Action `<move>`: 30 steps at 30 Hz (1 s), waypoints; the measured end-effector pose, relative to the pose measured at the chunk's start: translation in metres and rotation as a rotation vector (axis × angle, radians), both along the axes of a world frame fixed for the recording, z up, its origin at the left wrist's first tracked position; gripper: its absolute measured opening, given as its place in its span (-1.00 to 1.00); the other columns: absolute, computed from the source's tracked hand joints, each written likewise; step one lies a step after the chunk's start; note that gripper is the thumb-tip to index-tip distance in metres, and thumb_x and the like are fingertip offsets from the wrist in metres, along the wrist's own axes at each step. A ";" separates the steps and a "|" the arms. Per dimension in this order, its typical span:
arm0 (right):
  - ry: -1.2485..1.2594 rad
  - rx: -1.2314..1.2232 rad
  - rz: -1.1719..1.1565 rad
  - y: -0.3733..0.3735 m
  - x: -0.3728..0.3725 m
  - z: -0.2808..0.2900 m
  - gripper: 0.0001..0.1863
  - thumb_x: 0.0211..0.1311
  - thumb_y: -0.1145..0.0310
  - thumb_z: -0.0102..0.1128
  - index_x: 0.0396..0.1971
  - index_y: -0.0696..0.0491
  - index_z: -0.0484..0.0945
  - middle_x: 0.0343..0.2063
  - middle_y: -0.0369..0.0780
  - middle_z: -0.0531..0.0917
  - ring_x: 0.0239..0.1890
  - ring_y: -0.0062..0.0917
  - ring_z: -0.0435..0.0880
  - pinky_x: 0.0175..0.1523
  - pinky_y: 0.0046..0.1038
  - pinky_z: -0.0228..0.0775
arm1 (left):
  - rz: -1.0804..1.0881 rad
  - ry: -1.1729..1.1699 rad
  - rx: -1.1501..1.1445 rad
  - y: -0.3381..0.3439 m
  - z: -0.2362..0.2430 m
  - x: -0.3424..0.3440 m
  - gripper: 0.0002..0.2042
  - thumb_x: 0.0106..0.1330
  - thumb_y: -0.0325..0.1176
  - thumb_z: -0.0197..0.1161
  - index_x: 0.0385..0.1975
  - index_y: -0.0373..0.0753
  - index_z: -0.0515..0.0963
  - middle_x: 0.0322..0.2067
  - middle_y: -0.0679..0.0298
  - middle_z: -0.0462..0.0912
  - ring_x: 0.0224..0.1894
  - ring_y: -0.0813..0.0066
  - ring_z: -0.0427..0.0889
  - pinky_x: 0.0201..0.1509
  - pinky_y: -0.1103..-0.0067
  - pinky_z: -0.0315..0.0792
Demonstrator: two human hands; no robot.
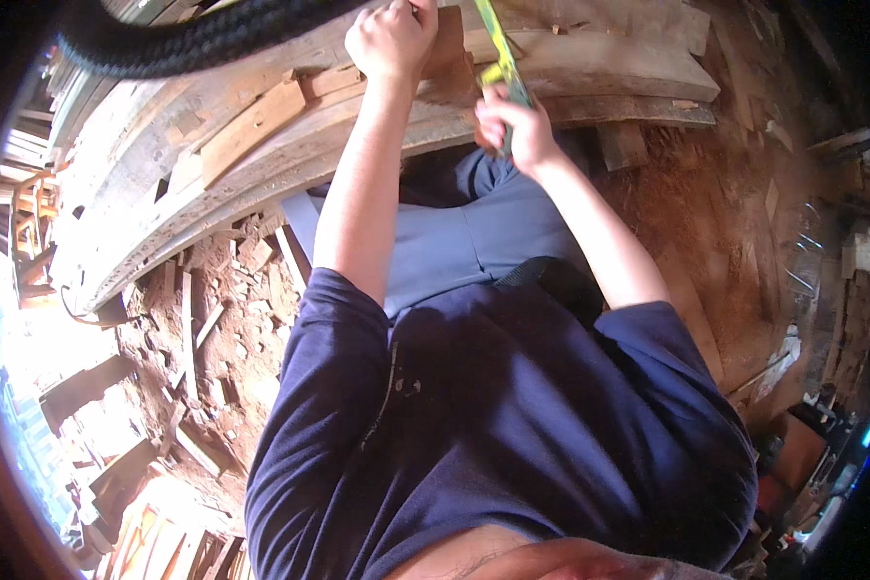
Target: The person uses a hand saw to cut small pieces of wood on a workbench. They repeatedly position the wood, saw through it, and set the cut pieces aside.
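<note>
My right hand (pixel 517 130) grips a yellow-green tape measure (pixel 503 87), whose yellow blade stretches up toward the top edge of the view. My left hand (pixel 387 39) is closed near the top edge, beside a brown wooden piece (pixel 447 53) at the far part of a long pale wooden workbench (pixel 619 72); exactly what its fingers hold is hidden. A loose light board (pixel 251 130) lies on the bench to the left of my left forearm.
A thick black braided hose (pixel 174 48) arches across the upper left. Wood offcuts (pixel 208 319) and sawdust cover the floor at the left, with timber stacks (pixel 155 536) at the lower left. Planks and assorted gear (pixel 793 445) line the right side. My lap and legs are below the bench edge.
</note>
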State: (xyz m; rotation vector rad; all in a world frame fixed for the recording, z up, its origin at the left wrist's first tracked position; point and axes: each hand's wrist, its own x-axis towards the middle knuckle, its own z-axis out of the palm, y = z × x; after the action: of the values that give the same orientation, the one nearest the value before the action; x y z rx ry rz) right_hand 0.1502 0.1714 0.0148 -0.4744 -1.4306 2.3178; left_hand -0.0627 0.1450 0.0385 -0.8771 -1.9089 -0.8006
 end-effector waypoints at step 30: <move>0.174 -0.210 0.069 -0.020 0.035 -0.011 -0.72 0.22 0.38 0.08 -0.60 -0.06 0.18 -0.70 -0.39 0.26 -0.67 -0.69 0.21 -0.51 -0.57 0.07 | 0.044 0.005 0.027 0.015 -0.009 -0.016 -0.62 0.23 -0.18 0.16 -0.85 -0.12 0.55 -0.80 0.19 0.57 -0.71 0.16 0.57 -0.65 0.33 0.44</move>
State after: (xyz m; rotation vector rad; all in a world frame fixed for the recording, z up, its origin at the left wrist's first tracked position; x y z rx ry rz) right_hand 0.1855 0.1515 0.0039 -0.2753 -1.1464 2.5092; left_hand -0.0787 0.1598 0.0291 -0.8177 -1.9027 -0.7955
